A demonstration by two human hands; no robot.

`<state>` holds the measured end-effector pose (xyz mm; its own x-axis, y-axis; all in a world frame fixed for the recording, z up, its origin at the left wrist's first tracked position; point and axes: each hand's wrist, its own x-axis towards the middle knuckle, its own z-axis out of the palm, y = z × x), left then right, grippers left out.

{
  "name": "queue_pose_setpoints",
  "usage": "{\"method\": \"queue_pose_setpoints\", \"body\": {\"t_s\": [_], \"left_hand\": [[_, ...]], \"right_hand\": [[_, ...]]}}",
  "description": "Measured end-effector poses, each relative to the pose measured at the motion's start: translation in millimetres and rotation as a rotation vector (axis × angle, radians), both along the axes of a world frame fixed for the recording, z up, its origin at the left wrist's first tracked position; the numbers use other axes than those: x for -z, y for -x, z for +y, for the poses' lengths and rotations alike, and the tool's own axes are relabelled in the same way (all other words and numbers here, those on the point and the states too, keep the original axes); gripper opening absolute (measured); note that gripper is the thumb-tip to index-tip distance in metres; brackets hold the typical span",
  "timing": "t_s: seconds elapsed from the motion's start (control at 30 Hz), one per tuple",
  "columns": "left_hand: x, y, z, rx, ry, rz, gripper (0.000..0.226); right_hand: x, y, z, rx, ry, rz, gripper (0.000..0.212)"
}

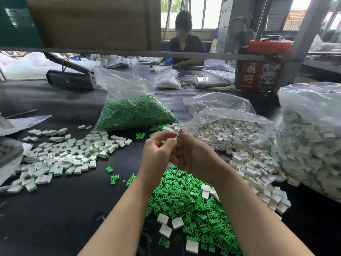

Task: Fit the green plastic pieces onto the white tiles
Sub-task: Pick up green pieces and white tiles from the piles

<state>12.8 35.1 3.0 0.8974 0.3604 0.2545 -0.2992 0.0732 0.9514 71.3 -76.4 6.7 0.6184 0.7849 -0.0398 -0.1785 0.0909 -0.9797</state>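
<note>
My left hand [156, 154] and my right hand [191, 154] meet above the black table, fingertips pinched together around a small piece. A sliver of green piece [177, 136] shows between the fingertips; a tile there is hidden, so I cannot tell if one is held. Below my wrists lies a heap of loose green plastic pieces [188, 204] with a few white tiles [162, 218] on it. Tiles fitted with green pieces [60, 157] spread out at the left.
A clear bag of green pieces [134, 113] stands behind my hands. An open bag of white tiles [228, 130] spills to the right, beside a large bag of fitted tiles [313, 141]. A person sits across the table beyond a metal rail [129, 53].
</note>
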Motion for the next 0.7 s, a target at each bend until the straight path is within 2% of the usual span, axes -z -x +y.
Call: {"method": "queue_pose_setpoints", "body": {"t_s": [0.17,0.2,0.33,0.47,0.6,0.7], "left_hand": [[-2.3,-0.5,-5.5,-0.01,0.084,0.005,0.01],[-2.2,-1.1,-6.9,-0.023,0.101,0.01,0.016],[-1.8,-3.4,-10.7,-0.066,0.138,0.035,0.026],[-0.9,-5.3,-11.4,-0.083,0.195,0.045,0.03],[1.0,-7.7,-12.7,-0.083,0.259,0.055,0.029],[3.0,-8.9,-12.8,-0.08,0.278,0.066,0.034]], "right_hand": [[0.2,2.3,0.4,0.014,0.02,-0.058,0.051],[0.3,2.5,0.4,0.019,0.023,-0.072,0.052],[2.1,3.2,0.4,0.034,0.024,-0.118,0.076],[1.2,4.7,1.8,0.026,0.035,-0.14,0.061],[4.8,4.0,3.3,0.076,0.026,-0.122,0.064],[6.5,4.9,4.4,0.108,0.027,-0.139,0.044]]}}
